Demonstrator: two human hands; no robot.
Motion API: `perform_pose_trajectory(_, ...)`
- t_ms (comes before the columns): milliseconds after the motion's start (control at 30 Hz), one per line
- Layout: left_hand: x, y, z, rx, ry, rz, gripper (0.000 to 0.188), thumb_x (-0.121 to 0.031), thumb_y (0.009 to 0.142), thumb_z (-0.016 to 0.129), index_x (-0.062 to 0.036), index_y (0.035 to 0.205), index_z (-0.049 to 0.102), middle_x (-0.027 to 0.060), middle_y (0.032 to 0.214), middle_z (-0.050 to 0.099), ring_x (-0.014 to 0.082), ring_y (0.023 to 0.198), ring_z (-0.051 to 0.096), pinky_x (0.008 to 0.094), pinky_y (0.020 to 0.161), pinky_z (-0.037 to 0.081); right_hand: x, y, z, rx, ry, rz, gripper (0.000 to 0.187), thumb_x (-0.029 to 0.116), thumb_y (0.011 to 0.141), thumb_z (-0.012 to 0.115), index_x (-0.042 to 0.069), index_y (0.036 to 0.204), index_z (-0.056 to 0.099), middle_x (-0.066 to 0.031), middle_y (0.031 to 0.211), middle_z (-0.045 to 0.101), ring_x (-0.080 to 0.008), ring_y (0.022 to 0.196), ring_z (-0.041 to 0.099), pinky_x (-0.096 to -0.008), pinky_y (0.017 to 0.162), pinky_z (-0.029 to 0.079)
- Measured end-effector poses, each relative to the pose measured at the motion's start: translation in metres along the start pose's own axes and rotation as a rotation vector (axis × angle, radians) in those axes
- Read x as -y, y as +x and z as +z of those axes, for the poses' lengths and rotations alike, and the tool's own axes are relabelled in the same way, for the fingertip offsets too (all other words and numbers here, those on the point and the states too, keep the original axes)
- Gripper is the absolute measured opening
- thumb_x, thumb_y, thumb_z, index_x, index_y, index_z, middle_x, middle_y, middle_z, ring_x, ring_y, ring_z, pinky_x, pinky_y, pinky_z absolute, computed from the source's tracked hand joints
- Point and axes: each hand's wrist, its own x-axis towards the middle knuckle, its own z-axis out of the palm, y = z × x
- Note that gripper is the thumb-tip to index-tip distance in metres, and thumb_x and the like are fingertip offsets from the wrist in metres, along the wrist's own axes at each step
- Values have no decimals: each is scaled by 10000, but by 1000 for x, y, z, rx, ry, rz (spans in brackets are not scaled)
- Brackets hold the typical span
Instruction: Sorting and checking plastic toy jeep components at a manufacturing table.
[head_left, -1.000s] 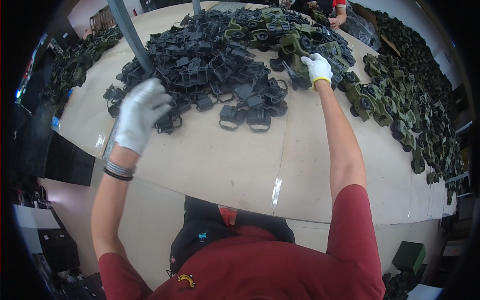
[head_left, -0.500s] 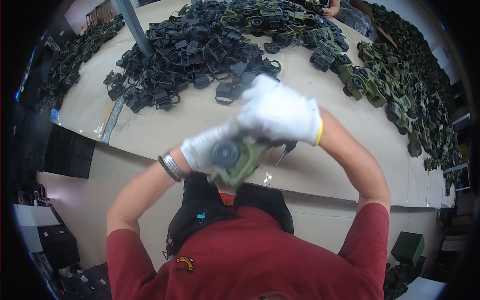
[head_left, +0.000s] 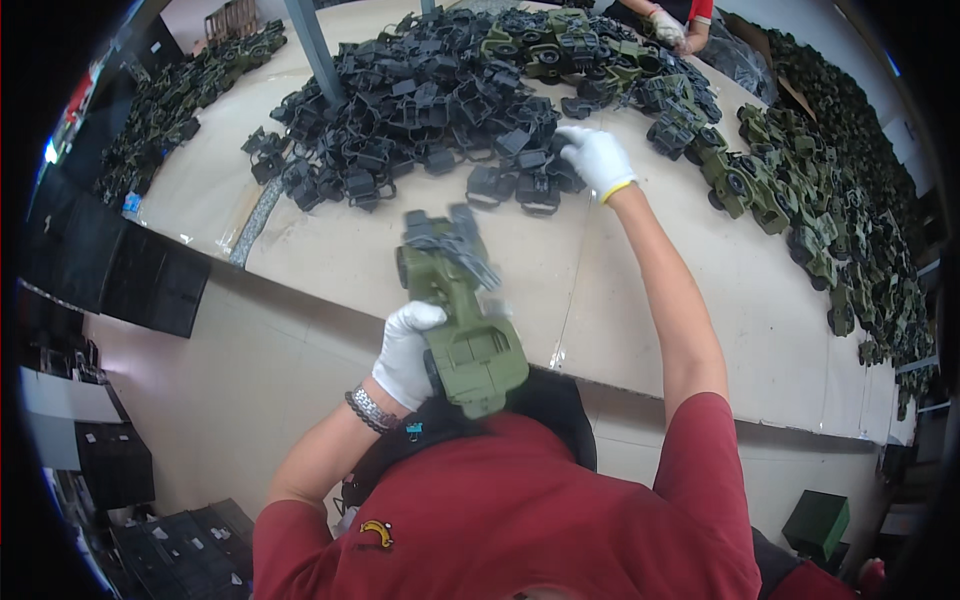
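My left hand (head_left: 405, 350), in a white glove, grips a green toy military truck (head_left: 480, 365) by its side, above the table's front edge. Dark grey plastic pieces (head_left: 450, 240) sit on the truck's upper end, slightly blurred. My right hand (head_left: 597, 160), also gloved in white, reaches to the right edge of a heap of dark grey plastic frame parts (head_left: 420, 100). Its fingers are apart at the outermost parts, and no part is visibly lifted in them. A few of these frames (head_left: 538, 190) lie at the heap's near edge.
Green toy vehicles (head_left: 740, 180) line the table's right side, with more piled at the far left (head_left: 190, 105). A metal post (head_left: 313, 50) rises through the heap. Another person's gloved hand (head_left: 668, 28) is at the far side. Black crates (head_left: 150, 270) stand left of the table (head_left: 400, 290).
My hands were together over the truck; now my right hand has left it and moved up to the dark heap. The truck has turned in my left hand, its top now showing.
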Motion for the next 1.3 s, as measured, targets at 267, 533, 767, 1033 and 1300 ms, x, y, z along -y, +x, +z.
perform_pose_trajectory(267,-5,13,-15,3,73,180,910,-312,824,792,-78,1559,310,213,1274,602,339,1184,611,501,1062,478,-33,-107,-25,-407,1217,724,505,204,993,566,28,1457,476,-106,1157,688,-247,929,709,-345,631,586)
perform_pose_trajectory(533,-9,32,-3,-64,118,150,620,-316,910,725,-85,1429,475,177,1263,620,317,1192,614,501,1045,502,-29,-171,-53,-218,-256,201,625,477,891,681,99,1380,589,-169,1417,560,-365,1140,584,-479,963,485)
perform_pose_trajectory(767,7,44,23,-269,255,334,378,-291,985,664,-22,1243,602,101,1164,673,225,1066,677,393,953,551,13,-188,-41,31,-107,123,591,325,819,770,128,1356,622,-142,1205,633,-348,1175,559,-446,1014,458)
perform_pose_trajectory(1033,18,42,24,-396,405,486,364,-246,955,715,-36,1242,633,52,1144,674,142,1021,651,310,899,532,142,-202,-72,-82,554,-166,667,257,746,818,86,1357,613,-141,1265,611,-336,1121,569,-409,974,479)
perform_pose_trajectory(1300,14,33,36,-336,460,564,326,-202,918,767,-47,1183,659,9,1099,679,100,980,619,282,892,492,151,-209,-64,-109,590,-198,662,298,763,807,17,1330,615,-164,1291,615,-351,1099,566,-422,970,471)
